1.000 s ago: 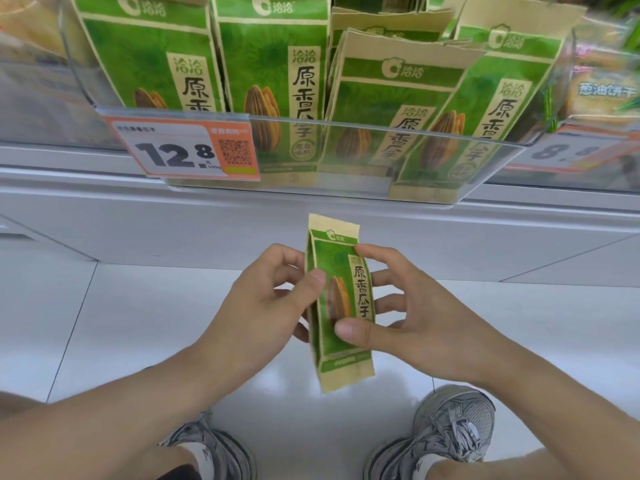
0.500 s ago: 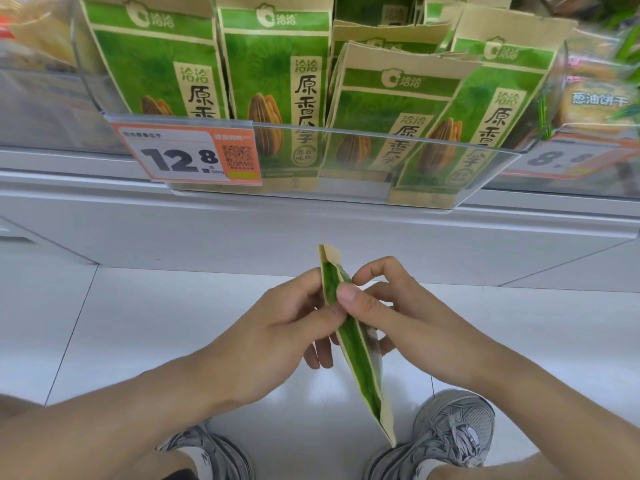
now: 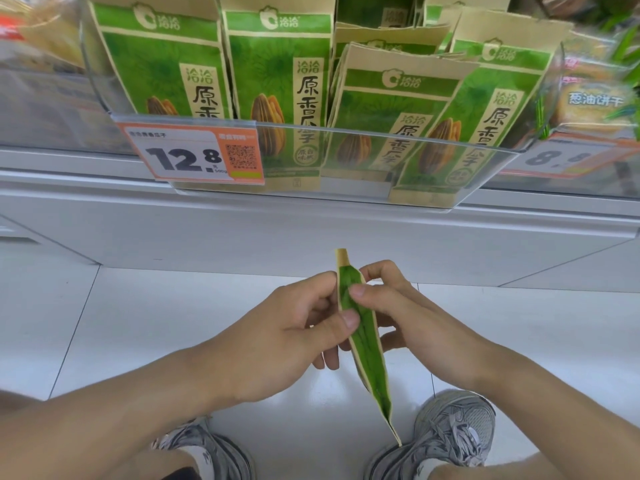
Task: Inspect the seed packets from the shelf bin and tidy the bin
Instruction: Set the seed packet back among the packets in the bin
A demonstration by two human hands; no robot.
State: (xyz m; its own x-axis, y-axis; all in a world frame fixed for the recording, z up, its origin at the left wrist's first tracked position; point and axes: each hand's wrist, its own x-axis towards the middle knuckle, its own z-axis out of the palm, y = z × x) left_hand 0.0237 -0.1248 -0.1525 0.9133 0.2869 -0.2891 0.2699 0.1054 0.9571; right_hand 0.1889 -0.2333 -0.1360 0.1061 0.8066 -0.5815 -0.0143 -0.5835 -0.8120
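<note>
Seed packet (image 3: pixel 363 341) edge-on, below shelf bin (image 3: pixel 346 161). Left hand (image 3: pixel 277 337) and right hand (image 3: pixel 401 317) both pinching upper part. Advise: hold seams lightly, check gusset for splits, then turn to back.

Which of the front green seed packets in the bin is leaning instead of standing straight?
The rightmost front packet, tilting left against its shorter neighbour; the two left packets stand nearly upright.

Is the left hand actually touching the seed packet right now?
Touching. The head view shows the left hand pinching the seed packet, its thumb pressed on the green side edge.
</note>
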